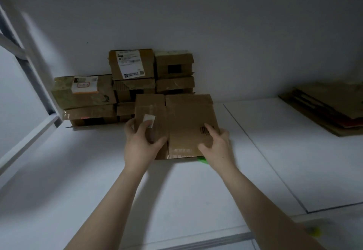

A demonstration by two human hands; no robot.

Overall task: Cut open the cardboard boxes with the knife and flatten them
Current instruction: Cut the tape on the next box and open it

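Observation:
A brown cardboard box lies flat-sided on the white table, with a barcode near its right edge and a small white label on its left. My left hand grips its left side, thumb on the top face and fingers round the edge. My right hand rests on the box's right part, fingers spread over the barcode. A bright green object, possibly the knife, peeks out from under the box's near edge by my right wrist; most of it is hidden.
A stack of several taped cardboard boxes stands against the white wall behind. Flattened cardboard sheets lie at the right rear of the table. A white frame rises on the left. The table's front edge is near.

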